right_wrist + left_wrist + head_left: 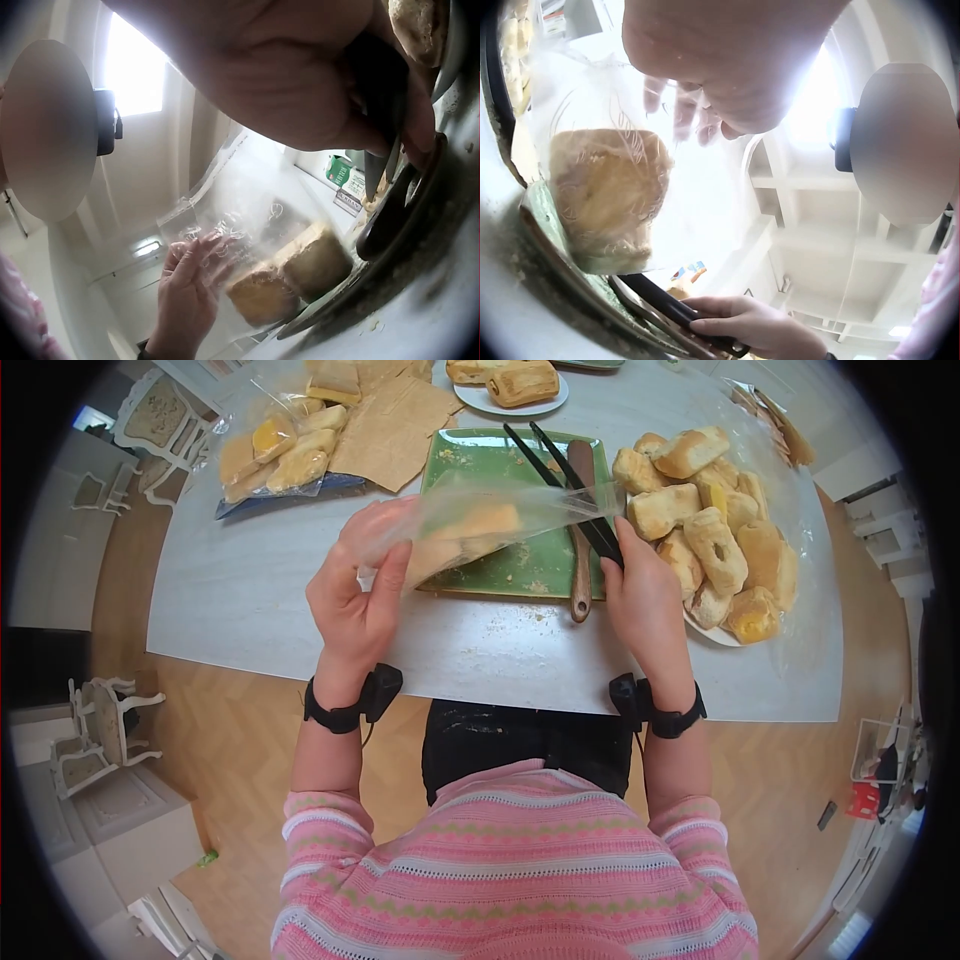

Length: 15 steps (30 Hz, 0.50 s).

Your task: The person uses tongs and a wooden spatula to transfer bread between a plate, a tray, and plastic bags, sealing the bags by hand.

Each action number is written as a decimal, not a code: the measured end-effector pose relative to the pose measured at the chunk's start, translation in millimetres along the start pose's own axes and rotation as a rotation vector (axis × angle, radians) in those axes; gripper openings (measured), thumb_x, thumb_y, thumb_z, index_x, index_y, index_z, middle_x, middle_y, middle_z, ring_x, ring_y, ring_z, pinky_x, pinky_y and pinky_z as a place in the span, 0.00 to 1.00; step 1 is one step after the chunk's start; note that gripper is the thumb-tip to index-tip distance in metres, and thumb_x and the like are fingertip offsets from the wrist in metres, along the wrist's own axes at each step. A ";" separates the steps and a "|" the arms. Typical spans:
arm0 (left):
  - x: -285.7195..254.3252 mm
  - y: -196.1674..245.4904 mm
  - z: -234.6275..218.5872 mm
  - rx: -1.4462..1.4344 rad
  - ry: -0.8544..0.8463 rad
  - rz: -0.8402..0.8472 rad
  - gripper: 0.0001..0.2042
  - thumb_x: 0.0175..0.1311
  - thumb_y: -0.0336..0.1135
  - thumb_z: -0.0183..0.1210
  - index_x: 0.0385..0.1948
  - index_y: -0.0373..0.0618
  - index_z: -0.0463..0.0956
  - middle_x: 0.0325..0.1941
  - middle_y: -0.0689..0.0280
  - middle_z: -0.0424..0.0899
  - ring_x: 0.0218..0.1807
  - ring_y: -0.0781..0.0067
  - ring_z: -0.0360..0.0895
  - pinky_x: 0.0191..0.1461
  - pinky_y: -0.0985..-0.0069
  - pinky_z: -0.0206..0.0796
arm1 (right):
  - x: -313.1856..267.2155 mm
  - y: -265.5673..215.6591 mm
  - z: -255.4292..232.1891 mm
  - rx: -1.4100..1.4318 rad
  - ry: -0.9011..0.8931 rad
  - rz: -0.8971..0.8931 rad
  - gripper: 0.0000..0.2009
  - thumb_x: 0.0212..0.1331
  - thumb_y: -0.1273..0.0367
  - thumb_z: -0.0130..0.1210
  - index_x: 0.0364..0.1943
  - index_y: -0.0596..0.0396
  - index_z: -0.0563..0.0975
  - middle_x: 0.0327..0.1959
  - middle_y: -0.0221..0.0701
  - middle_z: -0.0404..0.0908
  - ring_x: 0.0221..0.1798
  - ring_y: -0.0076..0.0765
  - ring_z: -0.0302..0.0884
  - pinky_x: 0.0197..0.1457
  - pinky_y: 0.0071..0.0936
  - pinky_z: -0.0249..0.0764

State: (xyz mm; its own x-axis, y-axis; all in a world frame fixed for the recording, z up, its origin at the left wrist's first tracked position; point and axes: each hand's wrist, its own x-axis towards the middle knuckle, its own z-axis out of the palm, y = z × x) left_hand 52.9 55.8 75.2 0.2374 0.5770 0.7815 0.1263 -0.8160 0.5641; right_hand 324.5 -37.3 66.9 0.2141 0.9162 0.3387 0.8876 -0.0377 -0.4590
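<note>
A: Quick one. Which step?
B: Bagging, I'd judge. Big to small: white table (230, 600), green tray (545, 575) near its front edge, bread pile (715, 550) to the right of the tray, clear bag (560, 503) over the tray. Two bread pieces (315, 262) show inside it, lying low.
A: Next move?
B: My read: it calls for control of the bag's mouth, spread if more bread goes in, gathered if it's full. Can't tell which. Tongs need to stay off the thin plastic.
A: Left hand (355, 575)?
B: Closed on the bag, fingers and thumb pinching the plastic. No wide spread.
A: Right hand (648, 580)?
B: Wrapped round the black tongs (603, 538) at the near end. Tong arms point away over the tray, tips apart, nothing between them. Bag edge comes right up to the fingers; can't tell if they pinch it too.
A: Smallest bit?
B: Crumbs (512, 578) on the tray. Done.
</note>
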 end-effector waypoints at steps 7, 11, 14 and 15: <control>20.3 10.4 -9.7 -0.229 0.227 -0.066 0.04 0.74 0.23 0.52 0.40 0.39 0.65 0.40 0.50 0.85 0.38 0.62 0.87 0.47 0.70 0.79 | 2.5 -10.7 -1.2 -0.187 -0.014 -0.041 0.22 0.57 0.73 0.62 0.57 0.59 0.75 0.36 0.39 0.83 0.42 0.47 0.81 0.44 0.43 0.77; 24.4 14.5 -17.2 -0.308 0.268 -0.108 0.05 0.74 0.24 0.52 0.39 0.40 0.64 0.39 0.50 0.84 0.36 0.59 0.87 0.43 0.68 0.81 | 0.9 -8.1 -3.1 -0.182 -0.009 -0.074 0.22 0.55 0.73 0.64 0.56 0.59 0.76 0.40 0.38 0.83 0.45 0.46 0.79 0.48 0.41 0.77; 27.0 17.4 -22.2 -0.389 0.310 -0.139 0.05 0.75 0.25 0.52 0.38 0.41 0.64 0.38 0.51 0.84 0.34 0.58 0.87 0.37 0.65 0.82 | -0.7 -9.3 -9.4 -0.128 0.067 -0.119 0.26 0.54 0.72 0.65 0.59 0.60 0.75 0.47 0.41 0.81 0.51 0.49 0.77 0.54 0.40 0.75; 28.0 17.8 -24.5 -0.432 0.299 -0.142 0.05 0.75 0.25 0.52 0.38 0.41 0.64 0.38 0.52 0.84 0.33 0.58 0.87 0.36 0.64 0.82 | 0.0 -11.3 -14.4 0.000 0.099 -0.166 0.28 0.53 0.71 0.66 0.60 0.61 0.74 0.51 0.43 0.80 0.53 0.50 0.77 0.57 0.40 0.74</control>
State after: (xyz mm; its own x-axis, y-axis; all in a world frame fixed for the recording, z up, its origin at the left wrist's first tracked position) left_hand 38.2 58.3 113.6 -0.0459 0.7167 0.6958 -0.2855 -0.6769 0.6784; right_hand 320.3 -42.6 84.0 0.1034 0.8660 0.4892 0.9140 0.1112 -0.3901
